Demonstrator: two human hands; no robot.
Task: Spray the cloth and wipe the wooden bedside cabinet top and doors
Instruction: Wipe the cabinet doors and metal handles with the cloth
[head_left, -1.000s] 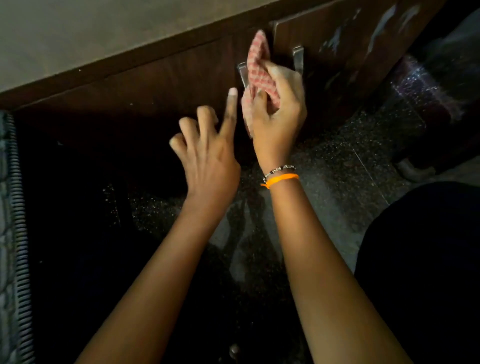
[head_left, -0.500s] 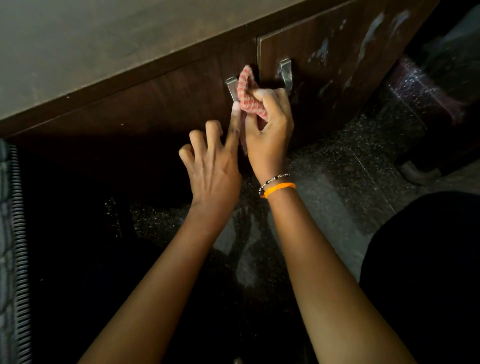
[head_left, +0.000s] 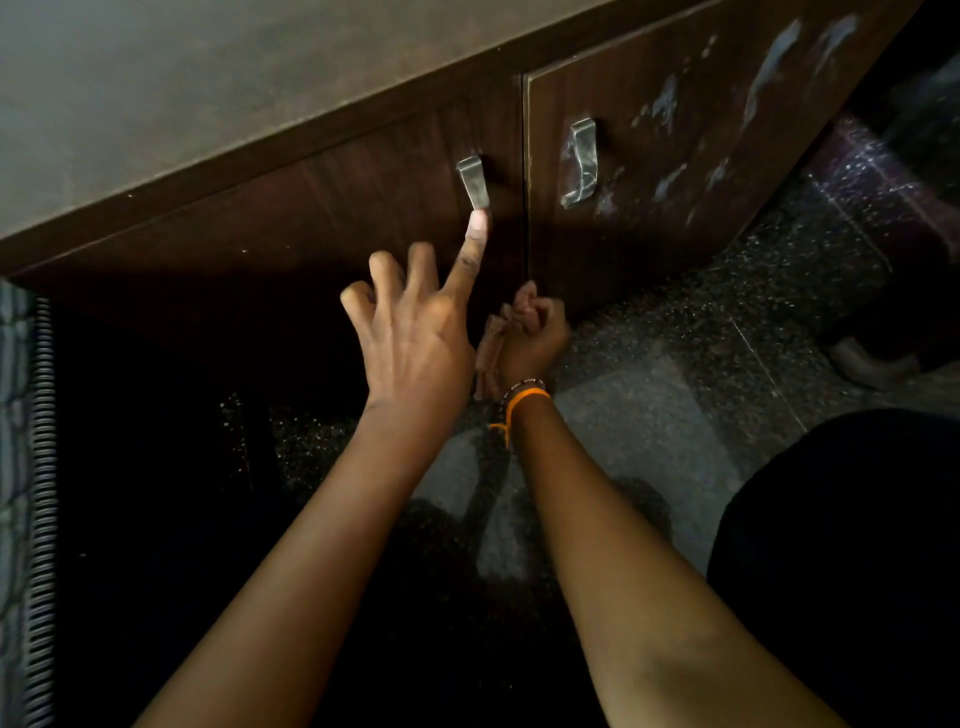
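Note:
The dark wooden cabinet fills the upper part of the head view, with its top (head_left: 208, 88), a left door (head_left: 337, 208) and a right door (head_left: 649, 171). Each door has a metal handle: left handle (head_left: 472, 182), right handle (head_left: 582, 161). My left hand (head_left: 415, 332) is spread, its index fingertip touching the lower end of the left handle. My right hand (head_left: 530, 338) is closed around the red checked cloth (head_left: 491, 353), low against the gap between the doors. Pale smears mark the right door.
A speckled dark stone floor (head_left: 701, 364) lies below the cabinet. A ribbed mattress edge (head_left: 31, 493) runs down the left side. My dark-clothed knee (head_left: 841, 545) is at the lower right. A dark patterned object (head_left: 883, 208) stands right of the cabinet.
My right hand has slid the cloth down from between the handles to the bottom of the doors. My left index finger has come to rest at the left handle's lower end.

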